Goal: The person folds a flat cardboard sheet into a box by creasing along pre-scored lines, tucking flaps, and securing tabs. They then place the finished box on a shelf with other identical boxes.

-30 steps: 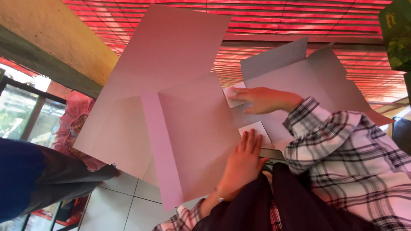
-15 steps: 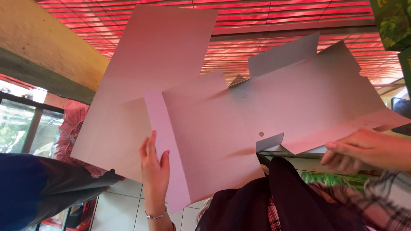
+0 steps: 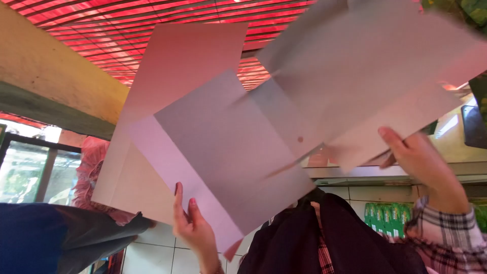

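A big flat sheet of pale cardboard (image 3: 228, 147), creased and cut like an unfolded box blank, is held up in front of the camera, filling most of the view. Its lower left edge is pinched by the left hand (image 3: 195, 228), the grip closed on it with fingers shown flat against the near face along a narrow folded strip. Over on the right, one of the flaps is gripped by the right hand (image 3: 423, 162), fingers curled round the flap's edge and a plaid sleeve (image 3: 449, 236) seen at the wrist. The sheet is tilted, with its right-hand panels raised higher and angled away from the left part. A small round dot is seen near the middle crease. Behind it, a second plain sheet (image 3: 187, 66) is seen, pinkish in the light. A red slatted roof (image 3: 127, 30) is seen above and a yellowish wall (image 3: 50, 76) at left. Dark clothing (image 3: 324, 238) is seen at the bottom centre, white floor tiles (image 3: 152, 253) beside it, and green packets (image 3: 388, 215) on a shelf low on the right.
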